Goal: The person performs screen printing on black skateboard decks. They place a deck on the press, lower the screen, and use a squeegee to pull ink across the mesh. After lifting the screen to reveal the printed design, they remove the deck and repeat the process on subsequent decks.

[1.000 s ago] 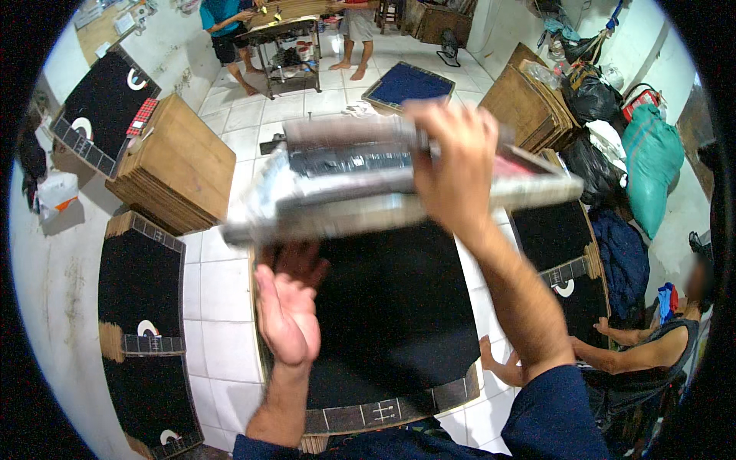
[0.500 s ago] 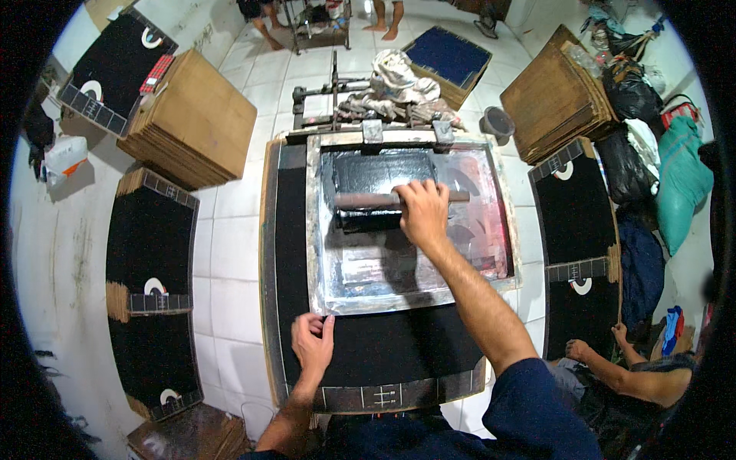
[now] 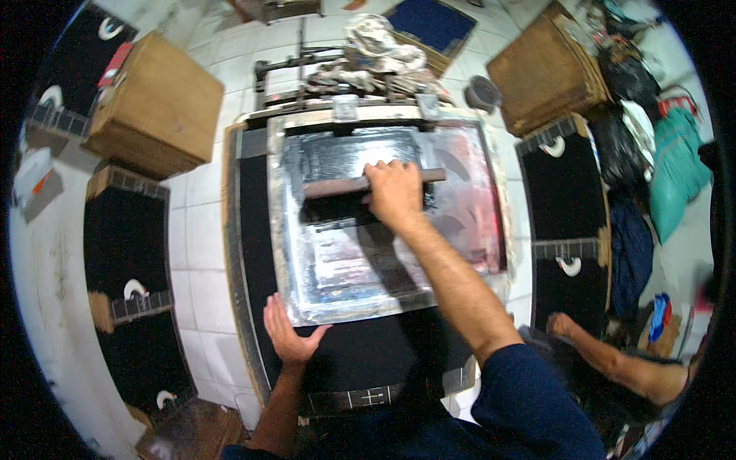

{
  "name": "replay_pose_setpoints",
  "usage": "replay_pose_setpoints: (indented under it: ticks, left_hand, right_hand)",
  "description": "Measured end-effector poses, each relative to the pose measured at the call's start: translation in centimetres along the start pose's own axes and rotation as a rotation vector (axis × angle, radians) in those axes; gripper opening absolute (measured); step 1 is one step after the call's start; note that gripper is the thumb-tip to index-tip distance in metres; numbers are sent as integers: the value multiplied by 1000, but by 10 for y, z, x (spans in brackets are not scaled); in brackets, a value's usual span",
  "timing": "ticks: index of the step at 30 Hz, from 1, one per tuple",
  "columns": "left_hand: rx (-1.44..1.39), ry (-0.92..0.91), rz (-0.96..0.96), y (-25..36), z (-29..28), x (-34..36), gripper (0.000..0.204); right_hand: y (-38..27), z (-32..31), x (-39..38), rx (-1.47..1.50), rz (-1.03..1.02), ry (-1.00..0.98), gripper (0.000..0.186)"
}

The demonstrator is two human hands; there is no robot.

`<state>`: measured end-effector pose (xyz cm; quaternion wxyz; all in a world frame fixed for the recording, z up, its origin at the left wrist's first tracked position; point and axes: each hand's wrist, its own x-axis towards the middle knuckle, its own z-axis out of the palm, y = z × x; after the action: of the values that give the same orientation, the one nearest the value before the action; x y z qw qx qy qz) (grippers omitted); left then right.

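Frame (image 3: pixel 277 215) lowered, black ink (image 3: pixel 326 153), squeegee (image 3: pixel 337 186) inside

Workshop, the kind that screen-prints. Flat rectangular pale-framed screen (image 3: pixel 277 230), smeared black, white and pink, under two grey metal clamps (image 3: pixel 345 108). Long brown squeegee bar (image 3: pixel 330 187) on it. Flat black panels (image 3: pixel 126 238) with white curved marks lie in rows on both sides; thick stacks of brown boards (image 3: pixel 165 100) beyond. Crumpled whitish rags (image 3: pixel 379 46) behind the clamps. White tiled floor (image 3: pixel 203 291); black plastic bags (image 3: pixel 619 146) and a bulging green sack (image 3: pixel 678 169) along the right wall.
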<state>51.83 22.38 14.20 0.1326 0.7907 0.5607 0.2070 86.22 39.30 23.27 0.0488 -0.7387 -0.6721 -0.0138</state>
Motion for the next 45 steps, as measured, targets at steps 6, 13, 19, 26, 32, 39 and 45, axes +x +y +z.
replay_pose_setpoints:
  ticks: [6, 13, 19, 26, 32, 39, 45]
  left_hand:
    - [7, 24, 82, 7, -7, 7, 129]
    - [7, -24, 47, 4, -8, 5, 129]
    - [-4, -10, 49, 2, -7, 8, 130]
    - [33, -38, 79, -4, -2, 5, 131]
    - [22, -7, 105, -8, 3, 2, 132]
    - [-23, -73, 44, -8, 1, 2, 132]
    - [1, -34, 89, -5, -3, 6, 126]
  right_hand:
    - [2, -5, 9, 37, 11, -27, 28]
    - [9, -27, -8, 65, -25, -224, 35]
    - [11, -9, -7, 38, -137, -136, 31]
    - [31, 4, 134, 0, -83, -75, 42]
    - [11, 28, 73, -70, -81, 240, 37]
    - [16, 23, 41, 69, -138, 238, 28]
    - [9, 23, 106, -19, -44, 254, 32]
